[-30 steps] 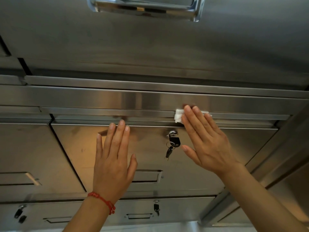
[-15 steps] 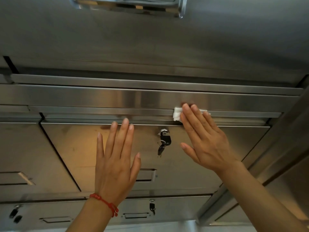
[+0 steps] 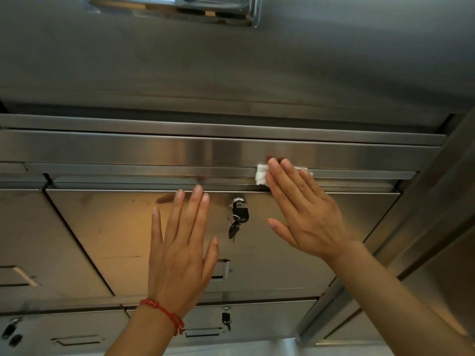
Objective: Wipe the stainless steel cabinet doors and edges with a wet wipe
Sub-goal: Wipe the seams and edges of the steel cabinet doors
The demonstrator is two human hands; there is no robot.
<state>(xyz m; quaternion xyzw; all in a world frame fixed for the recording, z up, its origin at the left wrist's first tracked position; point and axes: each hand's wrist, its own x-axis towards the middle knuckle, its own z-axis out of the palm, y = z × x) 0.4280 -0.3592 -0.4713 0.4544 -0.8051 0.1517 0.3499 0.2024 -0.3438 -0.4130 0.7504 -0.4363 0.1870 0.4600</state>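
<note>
While the wipe (image 3: 262, 174) sits on the same stretch of ledge as a moment ago, only the view has slid, so little new steel has been covered.

The folded white wipe lies right of centre in the frame, pressed against the narrow steel ledge (image 3: 154, 170) above the cabinet door (image 3: 123, 232), under the straight, close-set fingers of the right hand (image 3: 305, 214); that grip is flat and pressing, not pinching. It has held its place above the lock with hanging keys (image 3: 239, 217) over the last second. The left hand (image 3: 180, 250), fingers spread and straight, with a red bracelet (image 3: 164, 314) at the wrist, stays flat against the door at lower centre. Judging by this, the ledge to the left remains to be wiped.
</note>
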